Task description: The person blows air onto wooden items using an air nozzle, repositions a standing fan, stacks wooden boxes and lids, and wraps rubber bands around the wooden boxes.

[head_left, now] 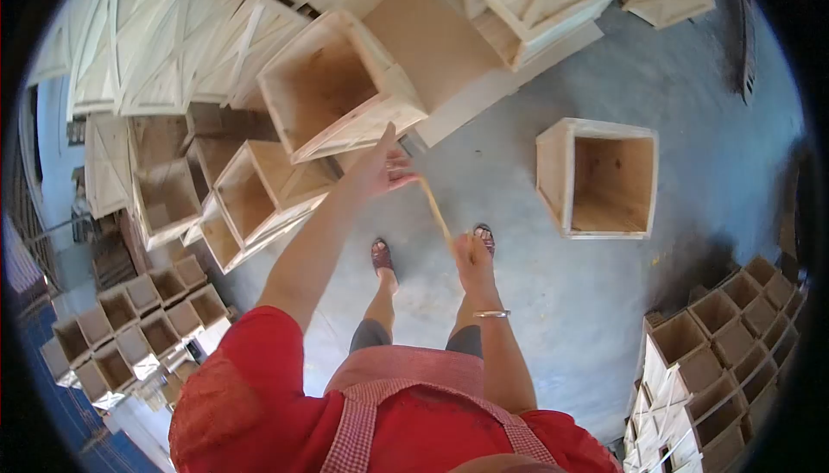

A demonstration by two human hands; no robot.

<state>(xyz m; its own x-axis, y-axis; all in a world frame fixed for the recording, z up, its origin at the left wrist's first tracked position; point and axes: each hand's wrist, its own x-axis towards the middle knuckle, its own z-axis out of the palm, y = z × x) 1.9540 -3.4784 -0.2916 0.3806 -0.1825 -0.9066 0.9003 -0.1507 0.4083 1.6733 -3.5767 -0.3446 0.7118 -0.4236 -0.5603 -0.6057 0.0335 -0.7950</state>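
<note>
On grey floor (570, 300), stands beside wooden boxes (367, 123) at upper left of the frame. Near centre, reaches left hand (384, 171) to the upper end of a thin tan strip (435, 207), fingers parted; cannot tell whether gripping it. Pinches the lower end in right hand (473, 261), grip closed. Best held straight, untwisted, with light, even tension. Faces a lone box (554, 178) right of centre.

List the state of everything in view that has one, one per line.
Left hand: fingers partly spread, at one end of the strip
Right hand: closed on the strip
Strip: extended between the hands, slightly bent
Floor crate: open, nothing visible inside
Crate by left hand: open, nothing visible inside
Bracelet: on right wrist
Sandals: worn
</note>
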